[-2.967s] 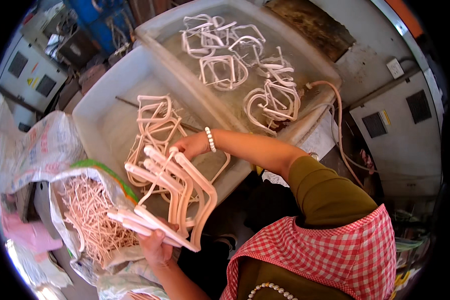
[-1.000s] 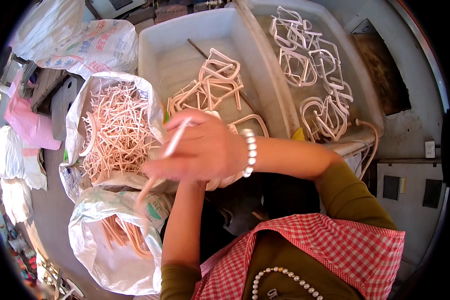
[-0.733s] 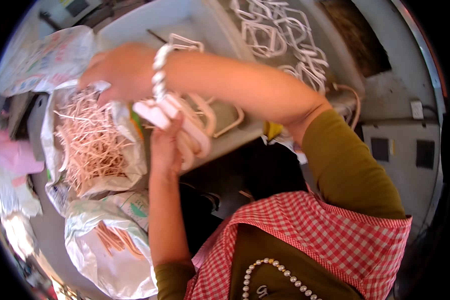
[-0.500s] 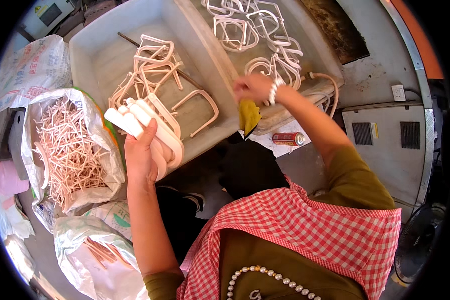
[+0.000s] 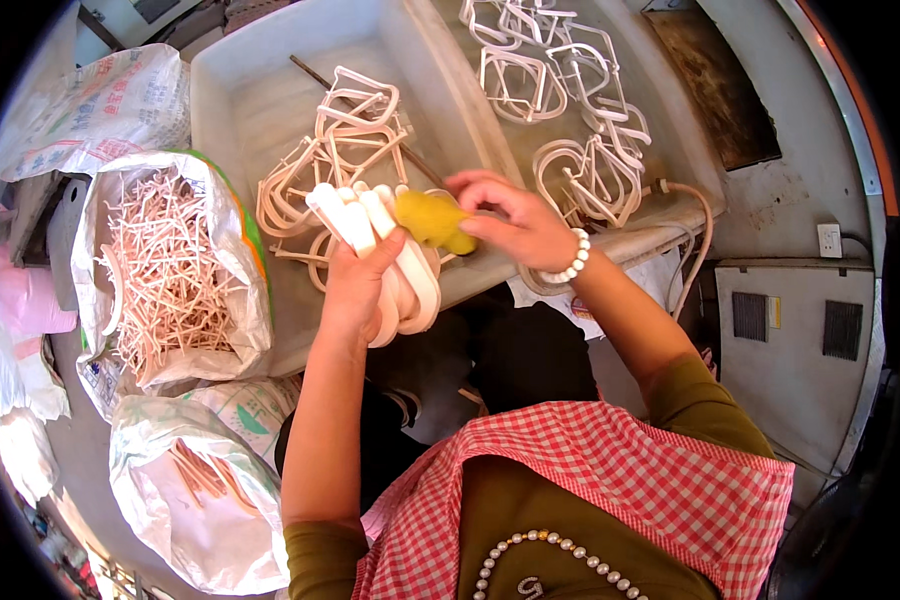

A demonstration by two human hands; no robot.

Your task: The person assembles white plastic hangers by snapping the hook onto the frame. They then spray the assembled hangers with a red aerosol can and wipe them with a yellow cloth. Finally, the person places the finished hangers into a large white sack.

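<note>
My left hand is closed round a bundle of pale pink, looped plastic pieces, with their rounded ends fanned out above the thumb. My right hand, a white bead bracelet on its wrist, pinches a yellow cloth. The cloth lies against or just beside the right edge of the bundle; its exact contact is blurred. Both hands are over the near edge of a pale plastic tub. Inside the tub, more pink bent frames lie in a loose heap across a dark rod.
A second tub to the right holds whitish bent frames, with a hose at its corner. At left, a woven sack is full of thin pink plastic scraps. Another sack stands nearer. A grey metal cabinet is at right.
My right hand has come left with the yellow cloth, from the second tub's edge to the bundle. The view has shifted, and the red spray can is no longer visible.
</note>
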